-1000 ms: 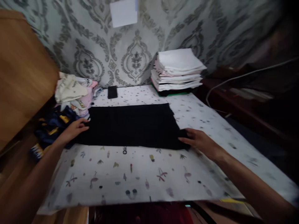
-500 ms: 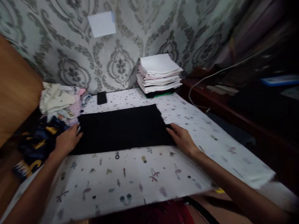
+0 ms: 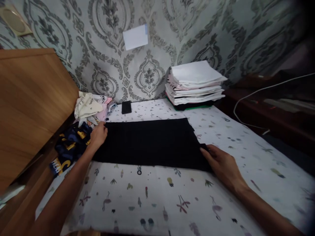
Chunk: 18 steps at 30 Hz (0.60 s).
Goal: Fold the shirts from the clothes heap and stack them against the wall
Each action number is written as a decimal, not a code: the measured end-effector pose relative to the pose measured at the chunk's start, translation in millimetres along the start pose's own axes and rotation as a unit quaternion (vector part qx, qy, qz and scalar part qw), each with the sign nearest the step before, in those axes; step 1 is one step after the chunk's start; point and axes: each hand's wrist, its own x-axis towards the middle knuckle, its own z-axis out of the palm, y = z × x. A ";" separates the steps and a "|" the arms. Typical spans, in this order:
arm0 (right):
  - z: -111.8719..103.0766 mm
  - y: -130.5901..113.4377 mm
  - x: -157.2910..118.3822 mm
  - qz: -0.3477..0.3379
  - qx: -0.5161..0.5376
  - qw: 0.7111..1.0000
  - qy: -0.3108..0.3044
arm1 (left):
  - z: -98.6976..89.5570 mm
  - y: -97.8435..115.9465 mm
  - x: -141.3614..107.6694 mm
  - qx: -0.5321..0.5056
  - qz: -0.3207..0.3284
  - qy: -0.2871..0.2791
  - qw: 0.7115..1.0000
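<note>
A black cloth lies as a long flat rectangle across the patterned white sheet. My left hand pinches its far left corner, fingers closed on the fabric. At the right end, my right hand grips a small raised part of the edge between thumb and fingers. The cloth's right edge is slightly uneven above that hand.
Folded clothes are stacked at the back right. A dark phone-like object lies near the wall. Crumpled clothes and a navy printed garment lie left, beside a wooden panel. A white cable hangs right.
The view has turned left, so everything appears further right and more of the wooden panel shows. My left hand has moved up along the cloth's left edge to its far corner.
</note>
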 end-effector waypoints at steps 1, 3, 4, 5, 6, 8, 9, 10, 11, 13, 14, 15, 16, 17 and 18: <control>-0.6 -1.8 -0.1 0.007 -0.003 1.000 -0.004 | 2.9 3.0 -6.8 -0.008 0.044 0.010 0.999; -2.2 -5.9 -0.3 0.015 -0.011 1.000 -0.006 | 10.2 11.0 -20.6 -0.029 0.136 0.011 0.990; -2.9 -7.8 -0.3 0.018 -0.014 1.000 -0.007 | 14.0 15.2 -26.3 -0.037 0.170 0.003 0.985; -3.5 -9.2 0.0 0.021 -0.017 1.000 -0.005 | 17.7 18.8 -30.4 -0.040 0.194 -0.008 0.980; -3.9 -10.1 0.4 0.025 -0.020 0.999 -0.004 | 21.0 21.4 -32.6 -0.041 0.206 -0.018 0.977; -4.1 -10.8 1.5 0.031 -0.024 0.999 -0.008 | 26.1 22.7 -31.5 -0.043 0.213 -0.029 0.976; -4.0 -10.8 2.0 0.032 -0.026 0.999 -0.012 | 27.8 21.4 -28.7 -0.046 0.210 -0.026 0.976; -3.6 -10.8 2.3 0.033 -0.028 0.999 -0.014 | 28.9 19.0 -25.1 -0.048 0.204 -0.017 0.978; -3.2 -10.9 2.4 0.035 -0.027 0.999 -0.015 | 29.5 16.1 -21.3 -0.051 0.193 -0.003 0.980; -2.3 -11.0 2.1 0.045 -0.021 0.999 -0.011 | 29.4 10.7 -15.2 -0.053 0.158 0.036 0.985; -1.9 -10.9 1.9 0.054 -0.020 0.998 -0.006 | 29.0 9.2 -13.9 -0.052 0.139 0.054 0.987; -1.7 -10.6 1.8 0.062 -0.020 0.998 0.001 | 28.6 8.9 -13.9 -0.052 0.130 0.066 0.988; -1.7 -10.0 1.8 0.067 -0.022 0.997 0.004 | 28.6 9.8 -15.2 -0.053 0.132 0.066 0.988; -1.9 -9.2 1.9 0.069 -0.028 0.997 0.006 | 29.1 12.0 -17.6 -0.055 0.149 0.055 0.986; -2.2 -8.2 2.3 0.067 -0.035 0.997 0.004 | 30.5 15.1 -20.5 -0.059 0.176 0.035 0.982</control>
